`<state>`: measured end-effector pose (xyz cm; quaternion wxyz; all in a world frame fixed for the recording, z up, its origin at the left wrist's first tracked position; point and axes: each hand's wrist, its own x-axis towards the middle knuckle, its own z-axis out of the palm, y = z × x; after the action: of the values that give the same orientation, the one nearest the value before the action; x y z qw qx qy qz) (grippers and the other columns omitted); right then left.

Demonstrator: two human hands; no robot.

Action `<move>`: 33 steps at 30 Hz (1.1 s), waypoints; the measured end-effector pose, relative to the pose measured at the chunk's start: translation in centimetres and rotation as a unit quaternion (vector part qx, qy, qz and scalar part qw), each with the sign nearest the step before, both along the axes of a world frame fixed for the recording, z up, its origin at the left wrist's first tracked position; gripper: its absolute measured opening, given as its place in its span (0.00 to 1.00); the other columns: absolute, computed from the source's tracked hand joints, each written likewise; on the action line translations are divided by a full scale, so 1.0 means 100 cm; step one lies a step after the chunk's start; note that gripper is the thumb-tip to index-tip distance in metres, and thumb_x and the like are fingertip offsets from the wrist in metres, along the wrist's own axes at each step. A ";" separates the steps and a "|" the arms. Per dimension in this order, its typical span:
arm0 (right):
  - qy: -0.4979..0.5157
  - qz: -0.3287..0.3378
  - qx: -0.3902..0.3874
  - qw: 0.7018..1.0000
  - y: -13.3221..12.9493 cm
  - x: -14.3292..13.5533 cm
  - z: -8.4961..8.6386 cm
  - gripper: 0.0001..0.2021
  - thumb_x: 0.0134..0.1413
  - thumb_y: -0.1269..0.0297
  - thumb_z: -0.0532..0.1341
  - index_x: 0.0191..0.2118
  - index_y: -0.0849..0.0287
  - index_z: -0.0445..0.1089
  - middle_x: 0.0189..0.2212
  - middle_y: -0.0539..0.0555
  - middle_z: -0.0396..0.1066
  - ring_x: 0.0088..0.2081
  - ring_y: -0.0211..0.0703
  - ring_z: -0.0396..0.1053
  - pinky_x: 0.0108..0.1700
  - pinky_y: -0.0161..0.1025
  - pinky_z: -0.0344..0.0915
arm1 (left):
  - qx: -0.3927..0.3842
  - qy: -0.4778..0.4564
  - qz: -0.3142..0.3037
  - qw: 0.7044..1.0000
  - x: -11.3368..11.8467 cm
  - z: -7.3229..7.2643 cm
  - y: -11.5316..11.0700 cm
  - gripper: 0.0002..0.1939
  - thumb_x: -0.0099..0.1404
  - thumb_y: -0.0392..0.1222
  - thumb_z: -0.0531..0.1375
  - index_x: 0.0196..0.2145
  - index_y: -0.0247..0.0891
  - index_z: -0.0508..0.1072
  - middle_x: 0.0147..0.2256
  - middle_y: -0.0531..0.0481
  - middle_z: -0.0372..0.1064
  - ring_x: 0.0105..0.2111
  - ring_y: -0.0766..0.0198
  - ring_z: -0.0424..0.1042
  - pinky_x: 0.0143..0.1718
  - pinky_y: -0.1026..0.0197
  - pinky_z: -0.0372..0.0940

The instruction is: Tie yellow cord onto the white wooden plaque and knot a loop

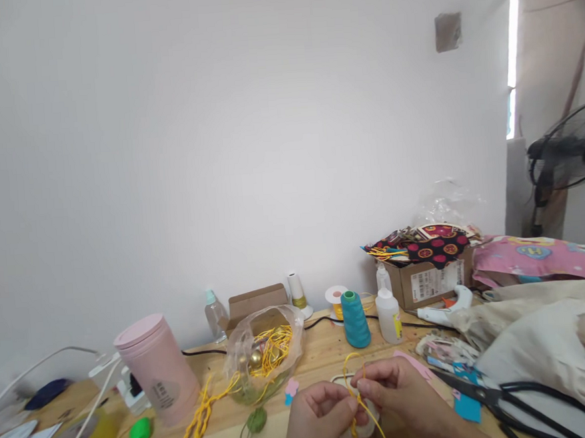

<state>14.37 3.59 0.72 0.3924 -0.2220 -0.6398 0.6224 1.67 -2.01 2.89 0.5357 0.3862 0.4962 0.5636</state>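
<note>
Close together above the front of the table, both my hands pinch a thin yellow cord [351,356]. My left hand [319,418] is closed, thumb against forefinger, on the cord where it crosses itself. Fingertips of my right hand [402,393] grip the same cord from the other side. A loop rises above the fingers, and a loose end runs down to the right. Beneath them lies a pale piece with rounded corners [368,434], largely covered by my hands. A teal thread cone [356,321] stands just behind.
To the right lie black scissors [500,398], white cloth [556,341] and a glue gun [452,309]. A cardboard box [402,285] and a clear bottle [390,319] stand behind. Leftward are a plastic bag of yellow cords [294,352], a green yarn ball [257,419] and a pink tumbler [157,372].
</note>
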 end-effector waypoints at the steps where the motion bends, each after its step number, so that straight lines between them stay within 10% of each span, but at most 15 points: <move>1: 0.000 -0.001 0.003 1.000 0.000 0.000 0.000 0.13 0.40 0.56 0.59 0.22 0.63 0.71 0.17 0.49 0.67 0.20 0.33 0.60 0.22 0.29 0.56 | -0.003 -0.002 -0.004 1.000 0.000 0.000 0.000 0.10 0.36 0.41 0.66 0.15 0.31 0.71 0.12 0.48 0.70 0.13 0.69 0.63 0.18 0.67 0.56; 33: 0.039 0.060 -0.087 0.994 -0.001 -0.003 -0.006 0.07 0.31 0.64 0.65 0.22 0.62 0.72 0.18 0.49 0.69 0.21 0.35 0.65 0.25 0.32 0.59 | -0.025 0.054 0.033 0.998 0.007 -0.002 -0.001 0.16 0.31 0.44 0.66 0.12 0.32 0.64 0.08 0.55 0.65 0.10 0.73 0.62 0.13 0.70 0.56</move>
<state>14.10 3.51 0.15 0.3588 -0.1921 -0.5793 0.7063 2.41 -2.14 2.73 0.4985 0.3860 0.5506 0.5471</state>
